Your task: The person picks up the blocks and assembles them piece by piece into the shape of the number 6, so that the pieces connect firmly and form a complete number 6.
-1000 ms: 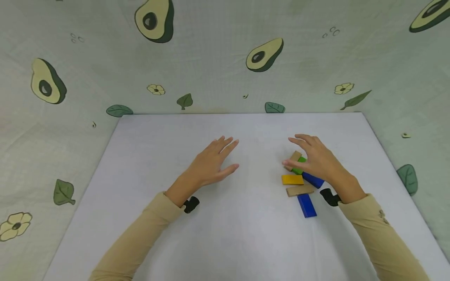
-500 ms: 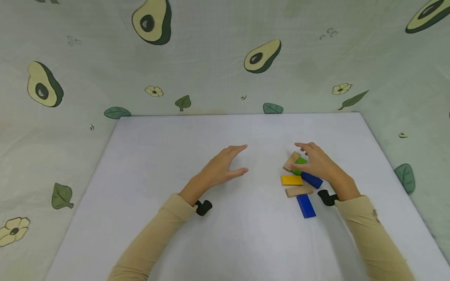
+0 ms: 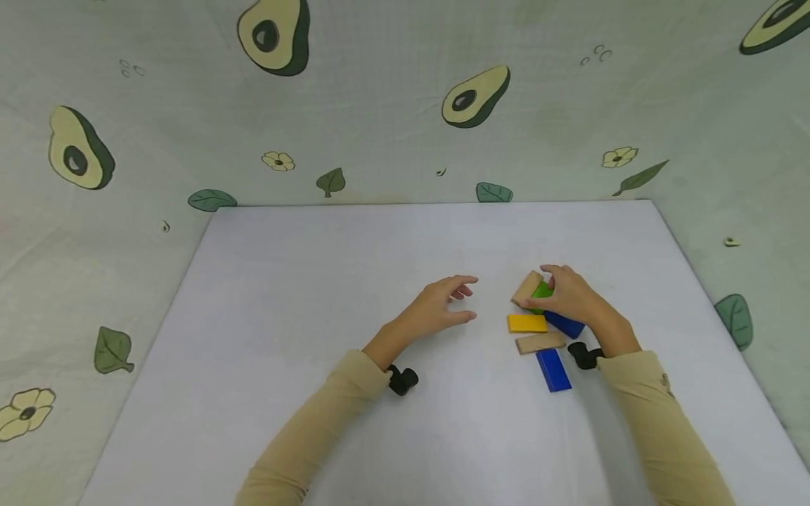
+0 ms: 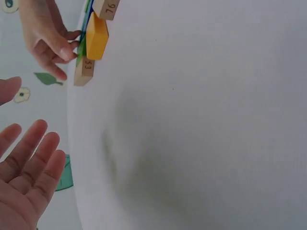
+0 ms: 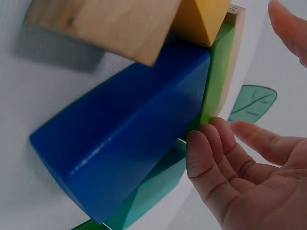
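Note:
My right hand is over a cluster of wooden blocks, thumb and fingers apart. In the right wrist view its curled fingertips are at the end of a green block, and the thumb stands away. Against the green block lies a plain wood block. Beside these lie a blue block and a yellow block. Nearer the body are a second plain block and a second blue block. My left hand hovers left of the cluster, holding nothing, fingers loosely bent.
The blocks lie on a white tabletop, right of its middle. An avocado-patterned cloth rises behind the far edge. A teal surface shows behind the blue block in the right wrist view; what it belongs to is unclear.
My left hand has moved right, towards the blocks, and its fingers have bent somewhat. The right hand has come lower and nearer the green block, its thumb and fingers drawing closer together.

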Tool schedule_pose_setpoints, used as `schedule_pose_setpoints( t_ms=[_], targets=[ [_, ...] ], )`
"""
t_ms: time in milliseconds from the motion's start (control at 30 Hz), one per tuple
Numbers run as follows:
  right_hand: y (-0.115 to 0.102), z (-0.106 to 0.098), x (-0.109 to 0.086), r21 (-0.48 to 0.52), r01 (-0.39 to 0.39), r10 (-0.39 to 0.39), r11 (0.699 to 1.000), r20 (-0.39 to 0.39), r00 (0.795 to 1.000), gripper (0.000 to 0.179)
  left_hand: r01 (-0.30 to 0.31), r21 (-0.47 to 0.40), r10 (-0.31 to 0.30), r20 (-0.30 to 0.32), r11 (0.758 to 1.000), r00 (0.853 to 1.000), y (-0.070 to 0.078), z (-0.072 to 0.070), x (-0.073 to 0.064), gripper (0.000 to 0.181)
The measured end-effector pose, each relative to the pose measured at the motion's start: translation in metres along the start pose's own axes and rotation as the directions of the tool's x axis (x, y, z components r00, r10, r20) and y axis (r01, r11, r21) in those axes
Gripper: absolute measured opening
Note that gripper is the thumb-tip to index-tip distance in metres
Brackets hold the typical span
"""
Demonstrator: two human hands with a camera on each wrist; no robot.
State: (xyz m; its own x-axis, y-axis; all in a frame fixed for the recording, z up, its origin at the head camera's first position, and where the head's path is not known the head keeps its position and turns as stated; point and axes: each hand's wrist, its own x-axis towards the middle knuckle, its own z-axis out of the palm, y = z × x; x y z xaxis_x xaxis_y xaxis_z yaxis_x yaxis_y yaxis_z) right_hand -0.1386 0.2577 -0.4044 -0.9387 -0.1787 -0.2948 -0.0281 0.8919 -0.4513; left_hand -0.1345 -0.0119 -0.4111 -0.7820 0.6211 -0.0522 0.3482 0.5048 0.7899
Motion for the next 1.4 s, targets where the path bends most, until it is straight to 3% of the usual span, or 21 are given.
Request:
schedule_pose_setpoints(
  t_ms=[300, 600, 1033, 1400],
  targets=[
    [0.005, 0.005, 0.005, 0.006, -0.017, 0.017, 1.0, 0.024, 1.0, 0.09, 0.132, -0.073, -0.129, 0.039, 0.989, 0.991, 0.009, 0.035, 0.023, 0.047],
    [0.004, 0.007, 0.006, 0.005, -0.03, 0.029, 1.0, 0.047, 0.998, 0.093, 0.161, 0.031, -0.162, 0.04, 0.986, 0.986, 0.015, 0.061, 0.037, 0.04],
    [0.001, 0.009, 0.007, -0.01, -0.039, 0.04, 0.999, 0.076, 0.996, 0.092, 0.269, 0.23, -0.268, -0.039, 0.935, 0.963, 0.026, 0.075, 0.041, 0.029],
    [0.002, 0.011, 0.011, -0.035, -0.044, 0.046, 0.998, 0.074, 0.996, 0.092, 0.256, 0.396, -0.248, -0.072, 0.882, 0.966, 0.029, 0.081, 0.045, 0.034]
  ],
)
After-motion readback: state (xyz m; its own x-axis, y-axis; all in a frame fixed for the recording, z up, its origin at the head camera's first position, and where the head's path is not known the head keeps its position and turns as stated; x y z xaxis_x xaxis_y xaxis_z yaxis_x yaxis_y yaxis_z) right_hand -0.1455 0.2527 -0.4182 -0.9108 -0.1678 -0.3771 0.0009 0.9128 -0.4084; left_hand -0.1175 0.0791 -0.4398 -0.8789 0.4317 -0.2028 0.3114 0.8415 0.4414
